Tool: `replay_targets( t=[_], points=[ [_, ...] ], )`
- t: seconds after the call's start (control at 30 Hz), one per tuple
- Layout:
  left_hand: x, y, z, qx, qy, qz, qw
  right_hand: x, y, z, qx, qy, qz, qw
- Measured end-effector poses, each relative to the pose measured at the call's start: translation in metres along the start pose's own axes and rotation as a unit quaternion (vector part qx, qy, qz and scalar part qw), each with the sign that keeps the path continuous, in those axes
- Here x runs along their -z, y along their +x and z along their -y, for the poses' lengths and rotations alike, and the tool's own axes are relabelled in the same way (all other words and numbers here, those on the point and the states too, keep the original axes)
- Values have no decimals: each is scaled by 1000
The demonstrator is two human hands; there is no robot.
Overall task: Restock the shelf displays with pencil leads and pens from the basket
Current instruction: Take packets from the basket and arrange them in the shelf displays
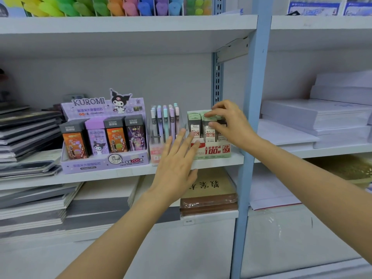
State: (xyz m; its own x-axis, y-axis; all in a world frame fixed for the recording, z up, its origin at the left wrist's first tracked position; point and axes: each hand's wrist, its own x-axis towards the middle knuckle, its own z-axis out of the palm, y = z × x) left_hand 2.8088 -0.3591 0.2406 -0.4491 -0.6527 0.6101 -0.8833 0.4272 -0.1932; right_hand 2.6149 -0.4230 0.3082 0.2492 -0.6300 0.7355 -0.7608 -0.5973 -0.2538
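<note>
Pinching a lead case (209, 132) in the green display box (215, 151), the right hand (231, 125) sits at two o'clock from the released left hand (177, 160) touching its front.

On the middle shelf (120, 175) the Kuromi lead display box (104, 141) stands left, the mechanical pencil rack (164, 125) just right of it, then the 0.7 lead box (213, 153) by the upright (253, 97). My left hand (177, 158) is before the rack and box, and my right hand (229, 121) pinches a lead case (209, 134) in that box. Stacked notebooks (26, 133) lie left of the Kuromi box, paper reams (314, 117) right of the upright
</note>
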Motion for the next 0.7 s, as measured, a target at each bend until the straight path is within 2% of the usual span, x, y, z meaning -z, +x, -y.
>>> replay_targets(
  t=[0.1,0.17,0.23,0.33,0.4,0.47,0.53,0.6,0.7],
  points=[
    [-3,-28,2,1,-85,-86,993,-5,-17,13,40,8,-31,999],
    [-18,-62,6,26,-120,-148,981,-13,-38,29,89,59,-45,993],
    [-43,-105,10,66,-147,-134,978,-32,-65,51,117,130,30,984],
    [-93,-183,10,139,-185,-9,973,-87,-114,75,118,171,256,944],
    [-125,-238,6,177,-206,75,960,-137,-153,80,102,159,404,895],
    [-153,-292,-2,202,-220,151,942,-188,-197,78,60,157,517,839],
    [-176,-340,-13,232,-214,232,920,-235,-247,70,-5,151,596,789],
    [-195,-381,-26,260,-213,335,881,-274,-304,61,-72,127,647,748],
    [-209,-433,-37,275,-213,430,833,-311,-387,57,-177,101,678,707]
  ],
)
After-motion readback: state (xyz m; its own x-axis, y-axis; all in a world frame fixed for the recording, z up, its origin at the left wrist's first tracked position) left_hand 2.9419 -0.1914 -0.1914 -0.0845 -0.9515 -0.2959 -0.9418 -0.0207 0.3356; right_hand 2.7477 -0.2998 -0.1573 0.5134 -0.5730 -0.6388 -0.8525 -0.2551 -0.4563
